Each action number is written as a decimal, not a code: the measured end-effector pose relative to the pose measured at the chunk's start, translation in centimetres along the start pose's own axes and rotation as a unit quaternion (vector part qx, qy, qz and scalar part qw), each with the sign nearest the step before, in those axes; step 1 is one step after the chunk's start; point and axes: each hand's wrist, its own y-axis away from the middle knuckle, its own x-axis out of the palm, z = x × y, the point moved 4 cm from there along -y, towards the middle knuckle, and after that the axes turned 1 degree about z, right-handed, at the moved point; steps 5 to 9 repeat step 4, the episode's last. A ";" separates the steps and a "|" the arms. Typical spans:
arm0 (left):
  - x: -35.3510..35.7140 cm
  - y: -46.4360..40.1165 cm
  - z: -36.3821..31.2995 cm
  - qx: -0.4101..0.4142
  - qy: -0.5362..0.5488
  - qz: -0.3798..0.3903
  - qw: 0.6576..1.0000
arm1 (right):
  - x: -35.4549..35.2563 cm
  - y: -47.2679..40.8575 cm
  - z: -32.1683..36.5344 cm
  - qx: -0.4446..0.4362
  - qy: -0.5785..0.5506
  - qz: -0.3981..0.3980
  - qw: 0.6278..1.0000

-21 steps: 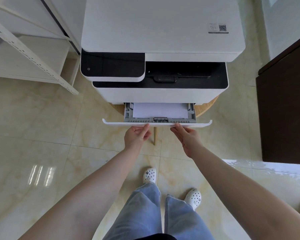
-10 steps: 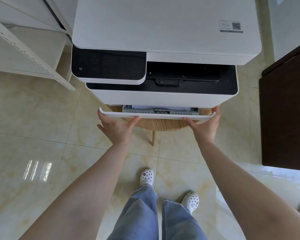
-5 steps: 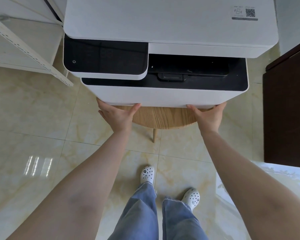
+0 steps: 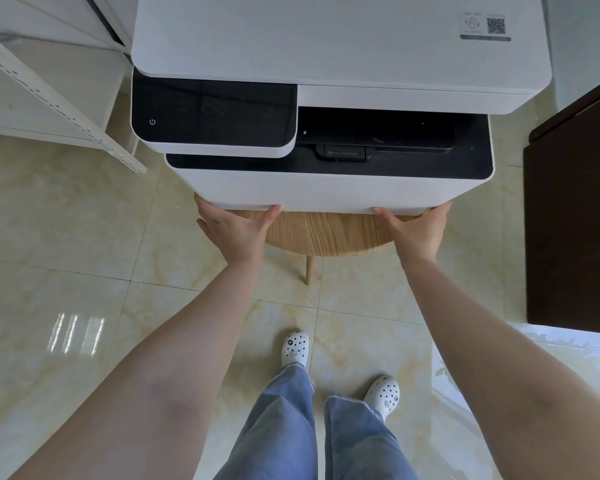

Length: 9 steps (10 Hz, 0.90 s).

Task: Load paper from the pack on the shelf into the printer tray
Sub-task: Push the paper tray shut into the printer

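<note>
The white printer (image 4: 340, 53) stands on a small round wooden table (image 4: 326, 233). Its paper tray is pushed fully in, and the tray's front (image 4: 326, 200) sits flush with the printer's lower front face. The paper inside is hidden. My left hand (image 4: 234, 230) presses flat against the tray front's left end, fingers spread. At the right end my right hand (image 4: 418, 230) presses the same way. Neither hand holds anything. No paper pack is in view.
A white metal shelf unit (image 4: 49, 91) stands at the left of the printer. A dark brown cabinet (image 4: 575, 220) stands close on the right. The floor is glossy beige tile (image 4: 66, 237), and my feet in white clogs are below the table.
The tray, open with white paper showing, has slid fully into the printer. My hands moved apart to its two ends and followed it in.
</note>
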 end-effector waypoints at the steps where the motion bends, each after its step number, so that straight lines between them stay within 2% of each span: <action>1: 0.0 0.0 0.1 -0.003 -0.005 0.006 1.000 | 0.0 0.0 -0.1 0.002 0.002 0.004 1.000; 4: -1.0 0.8 0.3 -0.039 -0.048 0.025 0.998 | -1.2 1.6 -0.5 0.043 0.004 0.017 0.999; 9: -1.0 0.8 0.3 -0.039 -0.048 0.025 0.998 | -1.2 1.6 -0.5 0.043 0.004 0.017 0.999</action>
